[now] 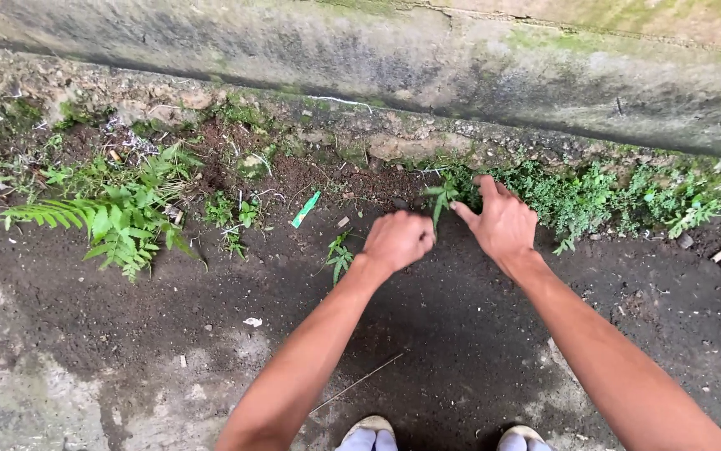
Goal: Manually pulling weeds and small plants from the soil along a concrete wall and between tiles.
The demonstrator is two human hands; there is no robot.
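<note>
My left hand [398,240] is closed into a fist around the base of a small green weed [441,197] growing from dark soil by the foot of a concrete wall [461,58]. My right hand [502,221] is just right of the same weed, fingers spread, with thumb and forefinger touching its leaves. Both arms reach forward from the bottom of the head view.
A fern [118,219] and low weeds [235,213] grow at the left, and another small weed [340,255] stands left of my fist. A dense green patch [619,196] runs along the wall to the right. A green scrap [305,209] lies on the soil. My shoes [369,434] show at the bottom.
</note>
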